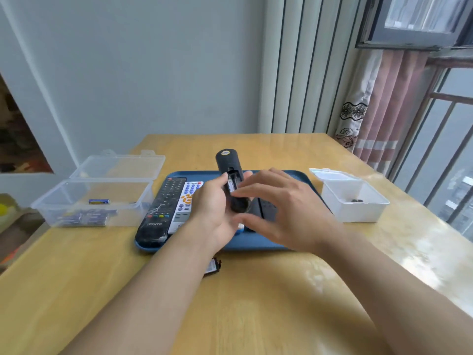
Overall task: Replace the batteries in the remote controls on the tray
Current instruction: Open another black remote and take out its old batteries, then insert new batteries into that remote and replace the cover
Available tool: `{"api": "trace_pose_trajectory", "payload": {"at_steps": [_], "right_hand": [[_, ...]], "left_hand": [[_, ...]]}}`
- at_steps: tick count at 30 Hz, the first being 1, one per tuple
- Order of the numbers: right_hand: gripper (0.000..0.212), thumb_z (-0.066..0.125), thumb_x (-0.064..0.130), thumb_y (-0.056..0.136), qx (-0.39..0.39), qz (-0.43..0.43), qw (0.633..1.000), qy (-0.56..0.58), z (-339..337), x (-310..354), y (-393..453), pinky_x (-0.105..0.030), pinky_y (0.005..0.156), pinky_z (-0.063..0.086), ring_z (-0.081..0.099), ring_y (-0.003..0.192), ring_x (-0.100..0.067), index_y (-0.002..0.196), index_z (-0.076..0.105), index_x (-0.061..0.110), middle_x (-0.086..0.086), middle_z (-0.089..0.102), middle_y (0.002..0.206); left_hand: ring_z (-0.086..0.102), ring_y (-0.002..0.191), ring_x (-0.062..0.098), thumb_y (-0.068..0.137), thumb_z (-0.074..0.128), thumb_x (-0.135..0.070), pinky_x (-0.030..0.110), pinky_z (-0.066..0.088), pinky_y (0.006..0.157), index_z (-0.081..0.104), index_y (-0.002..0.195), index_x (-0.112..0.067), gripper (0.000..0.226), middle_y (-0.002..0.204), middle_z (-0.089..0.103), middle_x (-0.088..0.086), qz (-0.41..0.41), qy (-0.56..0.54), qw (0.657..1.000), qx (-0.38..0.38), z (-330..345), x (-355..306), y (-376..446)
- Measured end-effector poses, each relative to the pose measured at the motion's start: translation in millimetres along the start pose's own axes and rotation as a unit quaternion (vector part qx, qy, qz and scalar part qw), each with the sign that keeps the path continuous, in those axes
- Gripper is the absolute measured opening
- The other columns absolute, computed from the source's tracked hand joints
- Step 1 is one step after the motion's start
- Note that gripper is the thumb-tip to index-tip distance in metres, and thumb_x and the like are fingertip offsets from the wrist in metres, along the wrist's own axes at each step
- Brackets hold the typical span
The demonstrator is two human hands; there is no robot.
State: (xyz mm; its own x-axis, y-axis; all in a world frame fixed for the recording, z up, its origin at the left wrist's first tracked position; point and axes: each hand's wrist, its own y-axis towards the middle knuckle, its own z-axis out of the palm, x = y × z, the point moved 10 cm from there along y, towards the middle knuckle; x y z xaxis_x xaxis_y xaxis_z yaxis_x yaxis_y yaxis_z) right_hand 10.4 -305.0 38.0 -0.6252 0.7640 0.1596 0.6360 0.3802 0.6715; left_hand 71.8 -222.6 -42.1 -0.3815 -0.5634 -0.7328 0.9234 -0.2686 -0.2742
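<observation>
1. Gripping a black remote [228, 163] back side up, the left hand [213, 208] holds it above the blue tray [258, 243]; its battery bay is uncovered.
2. Right hand [282, 208] hovers with fingers spread and relaxed, fingertips at the bay, holding nothing that can be seen.
3. Two remotes, one black [161, 208], one white [185, 204], lie at the tray's 9 o'clock side.
4. Clear box [94, 201] with batteries [85, 217] stands on the counter [256, 303] at 9 o'clock of the tray; white box [354, 203] at 3 o'clock.
5. Small black cover [213, 267] lies on the counter at the tray's 6 o'clock.
</observation>
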Motion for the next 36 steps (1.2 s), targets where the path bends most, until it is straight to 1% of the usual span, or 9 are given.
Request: {"api": "trace_pose_trajectory", "payload": {"at_steps": [3,6,8,12,15,24,32,34,36], "right_hand": [[0.032,0.069,0.041,0.090,0.000,-0.011,1.000,-0.018,14,3,-1,-0.036,0.069,0.052,0.057,0.090,-0.017,0.118,0.072,0.024,0.011,0.067,0.110],[0.038,0.068,0.043,0.090,0.004,0.019,1.000,0.004,21,-2,-3,-0.027,0.082,0.052,0.058,0.094,-0.014,0.121,0.071,0.021,0.010,0.067,0.110],[0.037,0.070,0.039,0.089,0.003,0.055,0.997,0.054,22,-6,-5,-0.014,0.087,0.044,0.059,0.093,-0.007,0.120,0.071,0.019,0.011,0.065,0.108],[0.029,0.074,0.032,0.088,-0.018,0.114,0.988,0.106,17,-13,-6,-0.013,0.081,0.046,0.060,0.088,-0.004,0.115,0.072,0.022,0.016,0.063,0.100],[0.028,0.075,0.037,0.087,0.004,0.126,0.987,0.100,23,-7,-6,-0.008,0.081,0.041,0.058,0.089,0.000,0.112,0.072,0.025,0.024,0.058,0.093],[0.031,0.066,0.047,0.092,0.116,0.090,0.988,0.053,65,29,-8,-0.016,0.090,0.041,0.043,0.106,-0.002,0.117,0.070,0.029,0.021,0.061,0.101],[0.049,0.057,0.067,0.087,0.138,0.074,0.987,0.035,80,30,-12,-0.017,0.093,0.044,0.048,0.112,-0.002,0.120,0.071,0.034,0.027,0.060,0.105],[0.045,0.055,0.064,0.090,0.103,0.080,0.991,0.044,73,29,-11,-0.016,0.093,0.043,0.050,0.112,-0.002,0.117,0.072,0.033,0.027,0.061,0.107],[0.033,0.059,0.051,0.093,0.057,0.083,0.994,0.037,66,30,-3,-0.018,0.093,0.043,0.052,0.110,-0.004,0.113,0.074,0.029,0.024,0.063,0.106]], "left_hand": [[0.068,0.073,0.020,0.108,0.039,-0.027,0.023,0.051,0.047,0.060,0.132,0.001,0.042,0.109,0.066,0.012,-0.018,0.014,1.000,0.004,-6,0,1],[0.066,0.082,0.026,0.108,0.040,-0.025,0.025,0.053,0.047,0.058,0.130,0.005,0.041,0.110,0.063,0.017,-0.020,0.028,0.999,0.011,-10,-2,3],[0.068,0.080,0.029,0.107,0.042,-0.024,0.029,0.056,0.053,0.059,0.126,0.006,0.040,0.108,0.065,0.019,-0.018,0.054,0.998,0.025,-11,-5,4],[0.073,0.081,0.023,0.106,0.046,-0.016,0.032,0.060,0.076,0.063,0.117,-0.006,0.022,0.103,0.076,0.012,0.103,0.114,0.988,-0.009,-29,-35,1],[0.071,0.103,0.020,0.104,0.051,-0.010,0.036,0.055,0.098,0.058,0.124,-0.016,0.022,0.115,0.070,0.003,0.268,0.206,0.936,-0.102,-60,-85,-12],[0.069,0.104,0.011,0.095,0.057,-0.005,0.032,0.053,0.095,0.064,0.102,-0.029,0.026,0.103,0.072,-0.008,0.499,0.382,0.765,-0.141,-101,-161,-34],[0.070,0.090,0.004,0.095,0.050,-0.001,0.010,0.047,0.081,0.066,0.098,-0.016,0.022,0.092,0.073,0.000,0.506,0.237,0.785,-0.267,-176,-204,-45],[0.071,0.095,0.008,0.093,0.049,-0.002,0.014,0.051,0.085,0.066,0.095,-0.020,0.025,0.092,0.073,-0.002,0.494,0.222,0.784,-0.303,-194,-211,-43],[0.069,0.101,0.011,0.088,0.050,-0.007,0.032,0.051,0.101,0.066,0.091,-0.027,0.026,0.096,0.073,-0.009,0.505,0.219,0.751,-0.365,-211,-215,-51]]}}
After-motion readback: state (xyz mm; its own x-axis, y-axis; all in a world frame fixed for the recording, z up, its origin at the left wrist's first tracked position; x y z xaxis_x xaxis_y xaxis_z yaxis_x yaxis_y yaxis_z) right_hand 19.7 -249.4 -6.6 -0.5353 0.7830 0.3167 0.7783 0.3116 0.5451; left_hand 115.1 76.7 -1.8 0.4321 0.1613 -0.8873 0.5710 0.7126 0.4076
